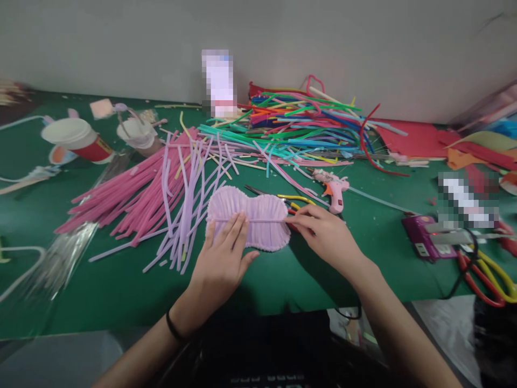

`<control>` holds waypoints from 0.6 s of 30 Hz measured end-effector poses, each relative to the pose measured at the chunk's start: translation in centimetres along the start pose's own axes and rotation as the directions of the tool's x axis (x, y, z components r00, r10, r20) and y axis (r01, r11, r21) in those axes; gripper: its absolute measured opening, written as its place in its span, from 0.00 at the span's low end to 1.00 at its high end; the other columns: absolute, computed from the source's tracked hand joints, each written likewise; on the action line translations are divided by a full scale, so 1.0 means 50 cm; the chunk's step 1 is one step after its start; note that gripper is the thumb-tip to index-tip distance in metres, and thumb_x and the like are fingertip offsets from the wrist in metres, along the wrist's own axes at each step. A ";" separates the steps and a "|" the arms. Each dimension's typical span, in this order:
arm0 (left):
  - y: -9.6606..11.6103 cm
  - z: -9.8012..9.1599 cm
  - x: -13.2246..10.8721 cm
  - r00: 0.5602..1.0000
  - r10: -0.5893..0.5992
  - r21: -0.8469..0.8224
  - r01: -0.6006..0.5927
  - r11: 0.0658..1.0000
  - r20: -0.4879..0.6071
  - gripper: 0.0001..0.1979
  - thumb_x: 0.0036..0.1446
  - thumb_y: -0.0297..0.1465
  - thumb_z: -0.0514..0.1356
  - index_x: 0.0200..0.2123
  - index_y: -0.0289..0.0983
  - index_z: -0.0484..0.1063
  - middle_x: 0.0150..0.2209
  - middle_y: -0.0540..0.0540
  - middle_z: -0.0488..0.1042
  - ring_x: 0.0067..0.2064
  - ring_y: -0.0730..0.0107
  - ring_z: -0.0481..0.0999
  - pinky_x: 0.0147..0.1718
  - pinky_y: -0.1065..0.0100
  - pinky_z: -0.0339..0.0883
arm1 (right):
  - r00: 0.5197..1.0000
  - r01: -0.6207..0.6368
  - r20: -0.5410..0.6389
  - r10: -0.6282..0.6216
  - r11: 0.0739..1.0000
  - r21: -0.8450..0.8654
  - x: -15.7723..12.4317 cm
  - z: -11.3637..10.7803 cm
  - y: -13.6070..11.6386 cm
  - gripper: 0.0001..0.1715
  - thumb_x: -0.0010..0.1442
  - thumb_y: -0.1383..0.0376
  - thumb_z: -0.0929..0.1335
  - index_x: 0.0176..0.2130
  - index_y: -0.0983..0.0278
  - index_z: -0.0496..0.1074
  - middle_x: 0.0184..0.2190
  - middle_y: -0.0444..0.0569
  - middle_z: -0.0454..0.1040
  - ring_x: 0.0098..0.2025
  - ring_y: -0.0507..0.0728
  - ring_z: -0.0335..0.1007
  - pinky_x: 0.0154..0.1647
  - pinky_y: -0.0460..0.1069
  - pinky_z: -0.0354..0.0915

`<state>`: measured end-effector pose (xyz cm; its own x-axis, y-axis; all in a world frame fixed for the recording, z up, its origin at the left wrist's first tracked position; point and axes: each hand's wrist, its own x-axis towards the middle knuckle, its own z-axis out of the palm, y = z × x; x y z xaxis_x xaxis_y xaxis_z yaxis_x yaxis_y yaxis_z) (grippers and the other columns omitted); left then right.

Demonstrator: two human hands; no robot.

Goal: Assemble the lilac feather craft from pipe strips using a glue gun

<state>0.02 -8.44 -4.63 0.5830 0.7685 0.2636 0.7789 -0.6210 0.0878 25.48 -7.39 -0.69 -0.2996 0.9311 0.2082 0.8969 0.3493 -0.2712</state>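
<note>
A lilac figure-eight-shaped piece [262,237], made of pipe cleaners laid side by side, lies on the green table. One lilac pipe cleaner [266,220] runs lengthwise across its middle. My left hand [220,256] rests flat on the left half of the piece, fingers stretched over that strip. With thumb and forefinger, my right hand [319,231] pinches the strip's right end at the edge of the piece. Loose lilac pipe cleaners [188,215] lie just left of my left hand. Pliers with yellow and red handles [297,198] lie behind the piece, partly hidden.
A pink glue gun [333,188] lies behind my right hand, its cord leading to a purple power strip [428,237]. Pink pipe cleaners [121,199] and a mixed colored pile [299,124] spread behind. Paper cups [76,137] stand left; red-and-yellow-handled scissors [484,277] lie right.
</note>
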 end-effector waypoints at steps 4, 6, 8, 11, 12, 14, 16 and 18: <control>0.004 0.003 0.002 1.000 -0.018 -0.013 0.018 1.000 -0.013 0.30 0.72 0.41 0.45 0.66 0.26 0.60 0.66 0.31 0.63 0.67 0.45 0.63 0.66 0.40 0.46 | 1.000 0.009 0.001 -0.009 1.000 0.022 0.000 0.000 0.005 0.15 0.68 0.67 0.64 0.45 0.56 0.80 0.41 0.48 0.79 0.42 0.55 0.76 0.39 0.50 0.71; 0.008 0.002 0.005 0.999 -0.032 -0.019 0.031 0.999 -0.023 0.30 0.72 0.41 0.45 0.67 0.26 0.60 0.66 0.31 0.64 0.67 0.45 0.64 0.66 0.40 0.47 | 1.000 0.003 0.008 -0.004 0.999 0.033 0.000 0.000 0.007 0.15 0.68 0.67 0.64 0.46 0.56 0.80 0.41 0.48 0.79 0.42 0.56 0.76 0.40 0.50 0.71; 0.012 0.001 0.007 0.999 -0.044 -0.024 0.044 0.999 -0.028 0.30 0.71 0.41 0.45 0.67 0.26 0.60 0.65 0.30 0.64 0.67 0.45 0.64 0.66 0.40 0.47 | 1.000 0.000 0.014 -0.001 0.999 0.038 -0.001 0.001 0.007 0.15 0.68 0.67 0.65 0.46 0.57 0.80 0.41 0.48 0.79 0.42 0.56 0.76 0.40 0.50 0.71; 0.016 -0.004 0.009 0.998 -0.049 -0.029 0.048 0.998 -0.043 0.30 0.71 0.41 0.46 0.66 0.25 0.60 0.65 0.29 0.65 0.66 0.44 0.64 0.65 0.40 0.48 | 1.000 0.001 0.013 -0.001 0.999 0.042 -0.002 0.001 0.007 0.14 0.67 0.67 0.65 0.45 0.57 0.81 0.41 0.48 0.79 0.42 0.56 0.76 0.40 0.51 0.72; 0.017 -0.008 0.008 0.997 -0.051 -0.029 0.049 0.998 -0.054 0.29 0.72 0.40 0.46 0.66 0.24 0.60 0.65 0.29 0.65 0.67 0.44 0.64 0.65 0.40 0.49 | 1.000 0.000 0.012 -0.001 0.999 0.042 -0.002 0.001 0.007 0.14 0.67 0.68 0.65 0.45 0.57 0.81 0.41 0.48 0.79 0.42 0.57 0.76 0.40 0.51 0.72; 0.017 -0.019 0.002 0.994 -0.071 -0.024 0.069 0.997 -0.087 0.28 0.71 0.37 0.47 0.66 0.23 0.59 0.65 0.27 0.64 0.68 0.44 0.62 0.65 0.41 0.51 | 1.000 -0.001 0.011 0.001 0.999 0.040 -0.002 0.000 0.008 0.14 0.67 0.68 0.65 0.45 0.58 0.81 0.41 0.49 0.79 0.42 0.57 0.76 0.40 0.51 0.72; 0.017 -0.030 -0.005 0.987 -0.105 -0.011 0.105 0.994 -0.123 0.27 0.71 0.35 0.49 0.66 0.23 0.59 0.65 0.27 0.65 0.68 0.44 0.62 0.64 0.41 0.52 | 1.000 -0.003 0.010 0.003 0.999 0.041 -0.002 0.001 0.009 0.15 0.68 0.68 0.65 0.45 0.58 0.81 0.42 0.49 0.79 0.43 0.57 0.77 0.40 0.51 0.72; 0.018 -0.036 -0.011 0.984 -0.112 0.001 0.113 0.994 -0.138 0.25 0.70 0.35 0.52 0.64 0.26 0.62 0.64 0.28 0.67 0.67 0.44 0.64 0.65 0.42 0.53 | 1.000 -0.005 0.007 0.005 0.999 0.047 -0.001 0.001 0.009 0.14 0.68 0.67 0.65 0.45 0.58 0.81 0.42 0.49 0.79 0.43 0.57 0.77 0.39 0.51 0.72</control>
<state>-0.01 -9.71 -2.97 0.4545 0.8047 0.3820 0.8402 -0.5297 0.1161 25.90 -7.27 -0.87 -0.2978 0.9334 0.2002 0.8822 0.3492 -0.3159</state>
